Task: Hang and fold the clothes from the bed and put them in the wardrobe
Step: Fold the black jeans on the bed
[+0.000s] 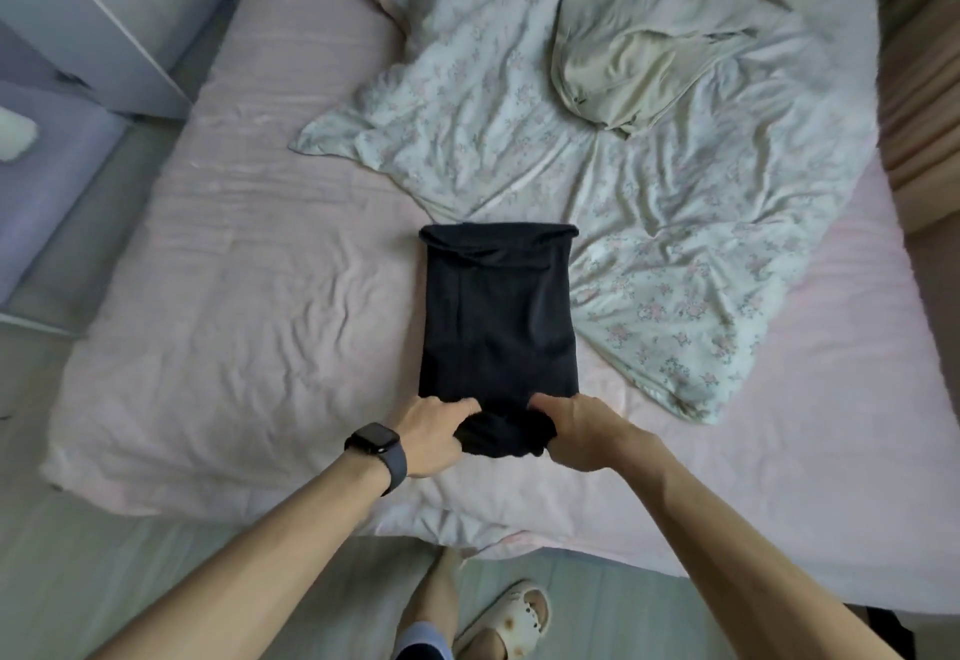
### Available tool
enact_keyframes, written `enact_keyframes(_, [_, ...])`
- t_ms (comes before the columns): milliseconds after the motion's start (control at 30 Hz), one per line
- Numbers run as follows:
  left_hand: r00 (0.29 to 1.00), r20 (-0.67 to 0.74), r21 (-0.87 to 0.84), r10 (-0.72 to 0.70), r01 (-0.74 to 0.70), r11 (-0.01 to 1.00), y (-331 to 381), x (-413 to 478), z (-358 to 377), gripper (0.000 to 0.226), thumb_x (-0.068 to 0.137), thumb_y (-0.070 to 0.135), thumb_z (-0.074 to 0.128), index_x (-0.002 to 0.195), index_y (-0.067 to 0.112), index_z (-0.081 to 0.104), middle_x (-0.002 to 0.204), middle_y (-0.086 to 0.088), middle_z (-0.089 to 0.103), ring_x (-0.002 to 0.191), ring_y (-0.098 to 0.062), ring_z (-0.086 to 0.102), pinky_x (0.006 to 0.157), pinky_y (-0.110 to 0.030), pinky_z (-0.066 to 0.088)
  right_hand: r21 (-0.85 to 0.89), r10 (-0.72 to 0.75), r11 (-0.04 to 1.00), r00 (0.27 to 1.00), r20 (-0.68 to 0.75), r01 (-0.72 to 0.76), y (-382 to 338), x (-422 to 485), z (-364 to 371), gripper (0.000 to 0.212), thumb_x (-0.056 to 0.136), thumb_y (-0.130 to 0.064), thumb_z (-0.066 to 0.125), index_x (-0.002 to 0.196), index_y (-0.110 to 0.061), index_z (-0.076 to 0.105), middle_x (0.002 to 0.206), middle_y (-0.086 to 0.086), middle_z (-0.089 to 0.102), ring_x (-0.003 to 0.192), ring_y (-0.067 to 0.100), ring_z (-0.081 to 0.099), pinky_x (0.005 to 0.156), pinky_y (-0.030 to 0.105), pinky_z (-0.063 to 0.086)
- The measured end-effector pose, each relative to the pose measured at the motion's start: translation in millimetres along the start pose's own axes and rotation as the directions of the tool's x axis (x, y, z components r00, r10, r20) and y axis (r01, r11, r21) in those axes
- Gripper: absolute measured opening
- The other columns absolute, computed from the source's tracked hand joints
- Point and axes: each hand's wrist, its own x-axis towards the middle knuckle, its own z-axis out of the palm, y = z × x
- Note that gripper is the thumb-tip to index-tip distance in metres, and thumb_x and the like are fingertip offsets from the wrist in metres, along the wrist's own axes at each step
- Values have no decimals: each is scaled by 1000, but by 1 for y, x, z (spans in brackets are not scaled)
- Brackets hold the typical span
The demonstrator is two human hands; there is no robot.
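A black garment [496, 311] lies folded into a narrow rectangle on the pink bed sheet [249, 306], its near end rolled up toward me. My left hand [436, 433], with a dark watch on the wrist, grips the left side of that roll. The right side of the roll is held by my right hand [574, 431], fingers curled around the cloth. A cream garment [644, 41] lies crumpled at the far right of the bed on the floral duvet.
A floral duvet [597, 176] covers the far and right part of the bed. White wardrobe or cabinet panels [104, 10] stand at the upper left. The bed's near edge is just before my legs and a white slipper [519, 612].
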Motion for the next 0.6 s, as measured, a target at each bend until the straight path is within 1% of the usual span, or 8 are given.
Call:
enact_keyframes(67, [997, 67, -211, -31, 44, 977, -1, -8, -25, 64, 84, 2, 48, 143, 27, 51, 126, -4, 66, 109, -24, 63, 82, -27, 52, 137, 6, 990, 992, 125, -24, -6, -3, -22, 29, 75, -16, 55, 97, -34, 60, 90, -1, 73, 85, 22, 70, 72, 34, 58])
enact_keyframes(100, [999, 35, -297, -40, 49, 954, -5, -7, -37, 61, 83, 2, 50, 138, 27, 57, 124, 1, 67, 106, -18, 65, 85, -26, 54, 205, 18, 978, 994, 106, -39, -5, 0, -33, 33, 74, -14, 55, 98, -35, 61, 88, -2, 72, 81, 20, 70, 65, 30, 58])
enact_keyframes(133, [998, -32, -359, -54, 39, 933, -11, 0, -52, 55, 84, 2, 52, 132, 26, 62, 118, 4, 68, 100, -14, 65, 83, -23, 55, 285, 45, 957, 998, 37, -54, -4, 6, -46, 37, 74, -12, 56, 103, -34, 62, 91, -1, 71, 80, 20, 70, 62, 28, 56])
enact_keyframes(200, [963, -241, -438, -123, 5, 899, -23, 20, -76, 41, 89, 6, 57, 123, 27, 64, 109, 4, 69, 92, -13, 63, 77, -19, 48, 423, 136, 905, 971, -198, -41, 4, 22, -64, 39, 80, -13, 61, 116, -29, 58, 99, -1, 68, 87, 22, 68, 66, 28, 55])
enact_keyframes(300, [825, -468, -572, -317, -10, 820, -42, 81, -105, 31, 93, 7, 56, 121, 20, 60, 103, 3, 64, 92, -17, 59, 70, -14, 37, 474, 252, 879, 796, -551, 49, 16, 72, -82, 35, 92, -25, 62, 124, -22, 48, 94, -6, 63, 86, 20, 62, 68, 26, 46])
enact_keyframes(400, [710, -544, -576, -447, 71, 814, -46, 149, -108, 31, 94, 3, 51, 123, 14, 56, 104, -5, 59, 93, -24, 55, 68, -15, 36, 450, 348, 893, 644, -681, -7, 20, 132, -85, 35, 101, -35, 53, 130, -18, 48, 113, 3, 63, 100, 25, 58, 82, 40, 50])
enact_keyframes(500, [621, -499, -604, -605, 251, 756, -49, 197, -94, 35, 100, 23, 51, 134, 26, 48, 132, -8, 45, 112, -34, 50, 86, -41, 42, 527, 537, 829, 526, -659, -185, 27, 178, -80, 44, 101, -48, 48, 140, -27, 46, 138, 8, 43, 126, 31, 40, 101, 51, 42])
enact_keyframes(600, [616, -322, -714, -719, 341, 612, -50, 227, -80, 50, 103, 46, 36, 151, 38, 25, 143, -12, 37, 120, -38, 48, 95, -52, 43, 573, 632, 767, 501, -592, -290, 39, 211, -70, 53, 100, -56, 43, 150, -40, 34, 142, 10, 37, 125, 34, 40, 96, 50, 44])
